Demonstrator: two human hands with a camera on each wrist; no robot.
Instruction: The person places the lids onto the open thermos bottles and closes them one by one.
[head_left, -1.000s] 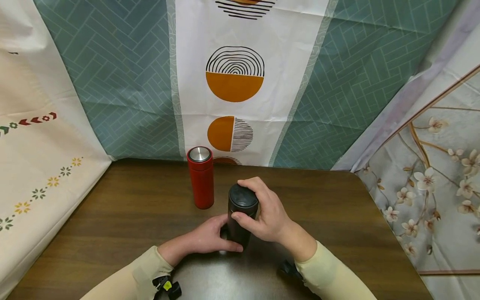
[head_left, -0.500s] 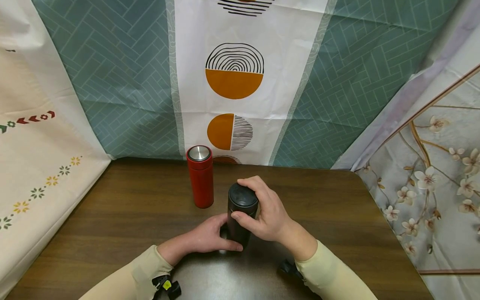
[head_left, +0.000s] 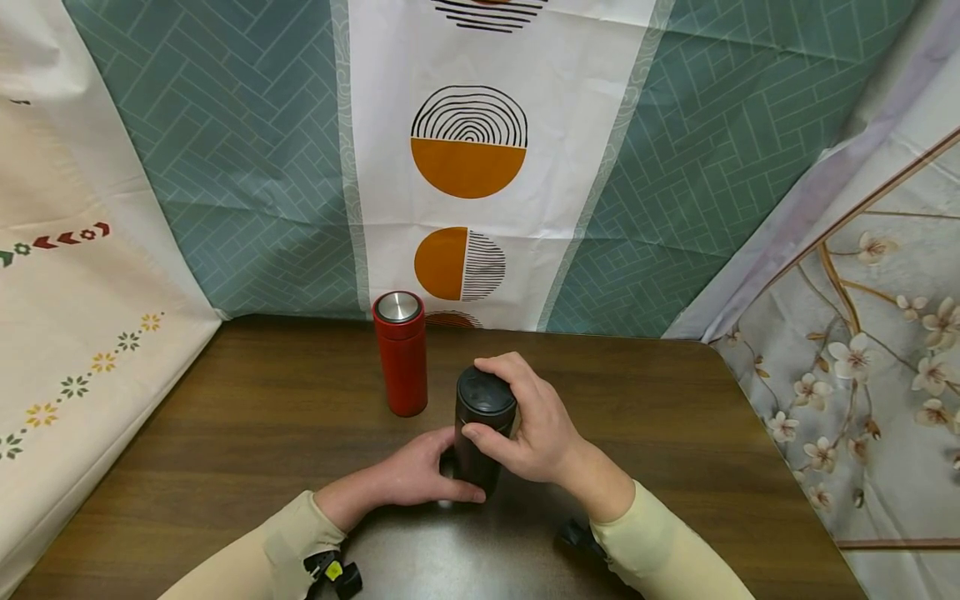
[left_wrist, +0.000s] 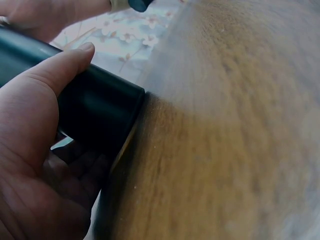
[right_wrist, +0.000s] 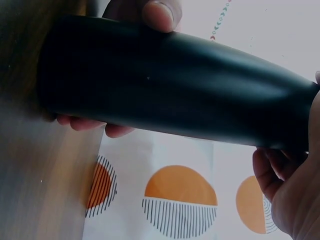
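A black thermos bottle (head_left: pixel 480 462) stands upright on the wooden table, its round lid (head_left: pixel 487 392) on top. My left hand (head_left: pixel 416 473) grips the lower body, thumb across the front and fingers behind it. Up at the lid, my right hand (head_left: pixel 536 425) holds the bottle with the thumb in front and the fingers over the far side. In the left wrist view the bottle's base (left_wrist: pixel 107 107) meets the tabletop. The right wrist view shows the bottle's smooth dark side (right_wrist: pixel 175 85), with left fingertips curling round it near the base.
A red thermos (head_left: pixel 405 367) with a silver-topped lid stands behind and left of the black one. Patterned cloth (head_left: pixel 480 208) hangs along the table's back edge, with more cloth at both sides. Wooden tabletop (head_left: pixel 637 400) extends to either side of the hands.
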